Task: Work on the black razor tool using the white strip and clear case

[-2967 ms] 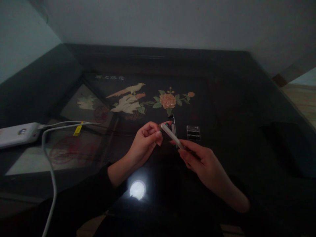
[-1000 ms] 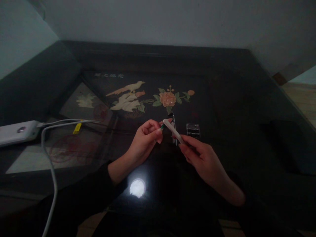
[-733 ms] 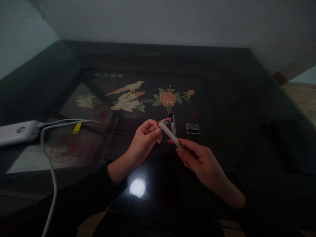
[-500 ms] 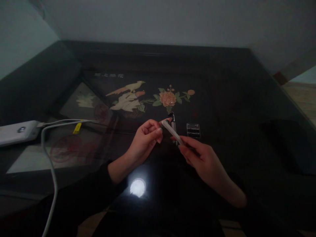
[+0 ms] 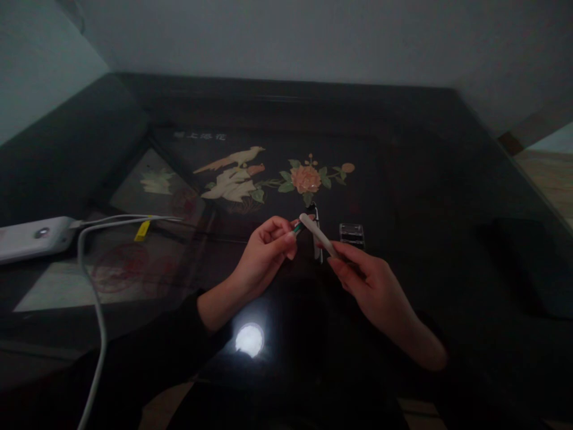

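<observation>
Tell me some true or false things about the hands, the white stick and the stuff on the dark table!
1. The right hand holds a white stick. True.
2. The left hand lies flat on the table. False: it is raised, fingers pinching a small green-tipped piece at the stick's far end.
3. A small clear box sits on the table just right of the stick. True.
4. The white cable is on the right side of the table. False: it runs along the left side, from a white box.
5. The table shows a bird and a flower. True.
</observation>
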Demonstrator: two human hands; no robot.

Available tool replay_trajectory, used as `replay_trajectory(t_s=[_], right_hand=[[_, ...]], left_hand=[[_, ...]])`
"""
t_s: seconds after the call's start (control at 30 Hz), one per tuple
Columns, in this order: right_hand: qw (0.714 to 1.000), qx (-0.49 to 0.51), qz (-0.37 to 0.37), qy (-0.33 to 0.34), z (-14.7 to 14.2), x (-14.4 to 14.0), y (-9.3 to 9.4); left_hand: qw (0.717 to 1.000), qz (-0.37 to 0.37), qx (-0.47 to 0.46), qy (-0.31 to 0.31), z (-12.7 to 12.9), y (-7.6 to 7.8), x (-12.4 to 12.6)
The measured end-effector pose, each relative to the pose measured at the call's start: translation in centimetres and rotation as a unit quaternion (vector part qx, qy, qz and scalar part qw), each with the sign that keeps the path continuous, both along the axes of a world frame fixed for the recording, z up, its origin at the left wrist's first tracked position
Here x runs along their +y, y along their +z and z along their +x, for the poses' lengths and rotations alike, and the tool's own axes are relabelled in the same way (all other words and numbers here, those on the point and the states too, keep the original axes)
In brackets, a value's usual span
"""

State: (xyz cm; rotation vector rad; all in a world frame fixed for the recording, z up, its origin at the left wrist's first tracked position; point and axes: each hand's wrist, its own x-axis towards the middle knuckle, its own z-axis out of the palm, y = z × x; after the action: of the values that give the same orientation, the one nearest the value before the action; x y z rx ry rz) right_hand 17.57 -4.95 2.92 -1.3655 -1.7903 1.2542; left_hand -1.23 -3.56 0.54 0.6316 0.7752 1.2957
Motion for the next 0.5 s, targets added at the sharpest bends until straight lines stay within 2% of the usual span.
replay_trajectory(t_s=[0.37, 0.5], right_hand=[[0.992, 0.079, -0.076, 0.063, -0.26, -0.58, 0.53], [0.992, 0.080, -0.078, 0.055, -0.29, -0.48, 0.59]], left_hand=[[1.000, 0.005, -0.009, 0.003, -0.12, -0.34, 0.16], [1.000, 0.008, -0.011, 0.002, -0.16, -0.39, 0.13]])
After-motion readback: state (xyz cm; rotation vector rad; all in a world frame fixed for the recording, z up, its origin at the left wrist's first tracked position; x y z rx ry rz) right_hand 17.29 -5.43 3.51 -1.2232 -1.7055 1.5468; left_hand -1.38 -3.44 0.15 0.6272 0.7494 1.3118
